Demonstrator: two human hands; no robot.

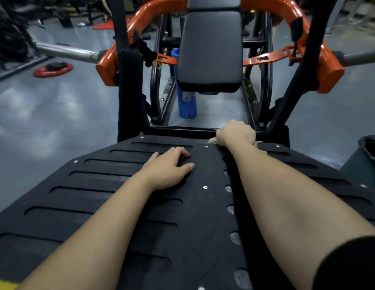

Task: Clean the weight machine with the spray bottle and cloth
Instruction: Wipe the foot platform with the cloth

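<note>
Mid-wipe, probably: right hand (236, 132) gripped pale crumpled cloth (212, 140) at far edge of black slotted footplate (119, 195), left hand (170, 168) flat, released; rest likely pending.

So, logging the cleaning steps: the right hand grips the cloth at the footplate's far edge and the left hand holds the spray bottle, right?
No: the head view shows the left hand resting empty on the footplate. The right hand does grip the cloth at its far edge.

Two hands are on the footplate (119, 206), one left hand (167, 170) and one right hand (236, 132), with one cloth (212, 140) at its far edge. Beyond the footplate are one blue bottle (187, 107), one back pad (210, 53) and two silver bars (67, 52) (360, 57). Left of it lies one red weight plate (53, 70).
</note>
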